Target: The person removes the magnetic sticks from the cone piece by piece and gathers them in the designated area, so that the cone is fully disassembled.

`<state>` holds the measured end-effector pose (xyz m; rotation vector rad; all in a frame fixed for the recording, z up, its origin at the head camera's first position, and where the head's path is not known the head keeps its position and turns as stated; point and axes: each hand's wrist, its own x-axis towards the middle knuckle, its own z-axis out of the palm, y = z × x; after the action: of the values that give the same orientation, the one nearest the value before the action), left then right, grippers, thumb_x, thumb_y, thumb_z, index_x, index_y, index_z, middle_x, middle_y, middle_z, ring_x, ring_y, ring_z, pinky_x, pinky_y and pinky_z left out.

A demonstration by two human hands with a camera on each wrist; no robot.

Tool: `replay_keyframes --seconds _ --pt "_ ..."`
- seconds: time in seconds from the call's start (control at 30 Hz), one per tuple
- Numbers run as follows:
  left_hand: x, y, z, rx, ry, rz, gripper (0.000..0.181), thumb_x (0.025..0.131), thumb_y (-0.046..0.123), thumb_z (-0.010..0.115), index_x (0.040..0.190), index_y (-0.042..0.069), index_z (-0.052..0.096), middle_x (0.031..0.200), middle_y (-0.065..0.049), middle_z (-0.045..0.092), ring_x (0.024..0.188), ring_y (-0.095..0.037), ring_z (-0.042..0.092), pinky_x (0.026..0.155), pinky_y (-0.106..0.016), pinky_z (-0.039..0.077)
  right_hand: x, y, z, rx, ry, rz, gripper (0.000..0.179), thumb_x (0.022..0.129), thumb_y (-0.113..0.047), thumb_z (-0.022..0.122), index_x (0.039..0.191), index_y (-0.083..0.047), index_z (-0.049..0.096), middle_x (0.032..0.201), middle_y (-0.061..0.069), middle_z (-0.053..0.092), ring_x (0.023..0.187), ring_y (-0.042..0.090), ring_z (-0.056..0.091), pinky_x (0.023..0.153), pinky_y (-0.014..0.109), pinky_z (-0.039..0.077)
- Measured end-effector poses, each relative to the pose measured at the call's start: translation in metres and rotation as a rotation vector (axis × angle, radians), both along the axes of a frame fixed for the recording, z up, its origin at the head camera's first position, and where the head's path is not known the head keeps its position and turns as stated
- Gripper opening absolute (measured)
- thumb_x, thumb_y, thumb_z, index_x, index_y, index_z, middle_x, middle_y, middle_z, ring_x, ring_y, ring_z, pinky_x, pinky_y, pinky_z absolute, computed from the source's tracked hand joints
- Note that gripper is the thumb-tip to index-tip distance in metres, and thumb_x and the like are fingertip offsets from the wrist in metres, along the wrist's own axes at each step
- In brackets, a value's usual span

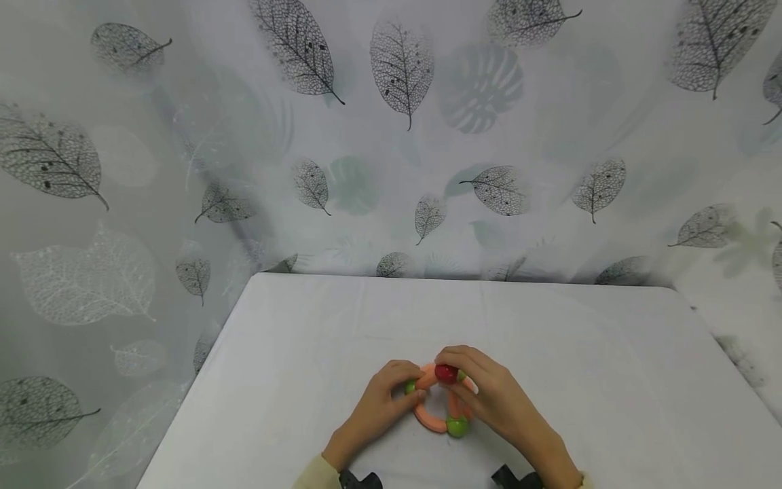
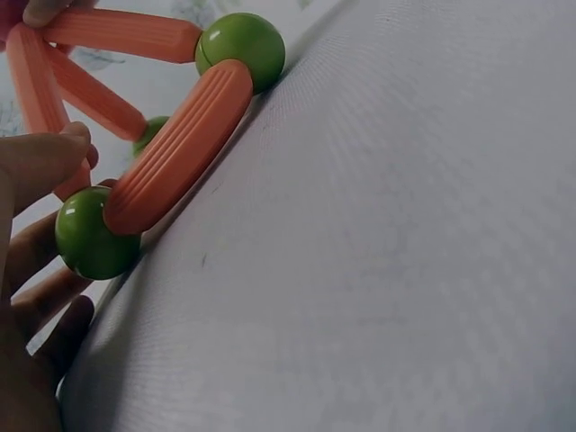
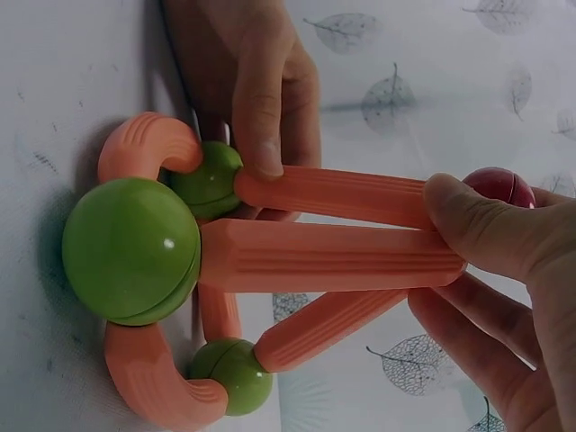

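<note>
A pyramid-shaped frame of orange ridged rods and colored balls stands on the white table. Three green balls (image 3: 130, 252) sit at its base, linked by curved orange rods (image 3: 166, 387). Straight orange rods (image 3: 324, 256) rise from these to one red ball (image 1: 447, 373) at the top. My left hand (image 1: 381, 401) pinches one straight rod (image 2: 40, 85) close to its green ball (image 2: 97, 236), thumb on the near side and fingers behind. Up at the peak, my right hand (image 1: 491, 387) grips the red ball, its thumb lying over the rod ends. Part of the red ball is hidden by that hand.
The white-covered table (image 1: 342, 326) extends around the frame on all sides. Behind it hangs a leaf-patterned curtain (image 1: 391, 170). Black wrist devices (image 1: 360, 479) show at the bottom of the head view, below the pale sleeves (image 1: 320, 473).
</note>
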<state>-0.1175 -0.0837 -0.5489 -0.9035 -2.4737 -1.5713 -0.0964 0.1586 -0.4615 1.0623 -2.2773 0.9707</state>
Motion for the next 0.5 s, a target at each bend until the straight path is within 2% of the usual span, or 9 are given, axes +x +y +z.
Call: replay_keyframes --seconds 0.23,0.4,0.5 --pt "-0.0003 -0.0006 -0.0032 0.007 -0.008 0.001 0.023 0.097 0.028 0.074 0.120 0.028 0.073 0.123 0.009 0.071 0.121 -0.013 0.062 0.106 -0.032 0.051 0.0013 0.0001 -0.0013 0.030 0.005 -0.031 0.058 0.071 0.005 0.091 0.120 -0.014 0.067 0.122 -0.004 0.066 0.111 0.012 0.065 0.103 0.007 0.045" --pt "-0.0026 -0.0004 -0.0051 0.012 0.051 -0.011 0.023 0.098 0.026 0.074 0.121 0.025 0.073 0.122 0.005 0.072 0.119 -0.013 0.062 0.104 -0.032 0.052 0.0004 -0.0010 -0.0001 0.044 0.055 -0.052 0.060 0.067 0.009 0.092 0.116 -0.010 0.064 0.119 0.000 0.064 0.101 0.011 0.066 0.095 0.010 0.051" --pt "-0.0031 -0.0005 -0.0057 0.010 0.050 -0.004 0.024 0.098 0.026 0.074 0.122 0.025 0.073 0.123 0.005 0.072 0.119 -0.013 0.063 0.104 -0.033 0.052 0.0000 -0.0008 0.0015 0.035 0.059 -0.049 0.059 0.067 0.010 0.091 0.116 -0.009 0.063 0.118 0.001 0.062 0.097 0.010 0.064 0.090 0.011 0.053"
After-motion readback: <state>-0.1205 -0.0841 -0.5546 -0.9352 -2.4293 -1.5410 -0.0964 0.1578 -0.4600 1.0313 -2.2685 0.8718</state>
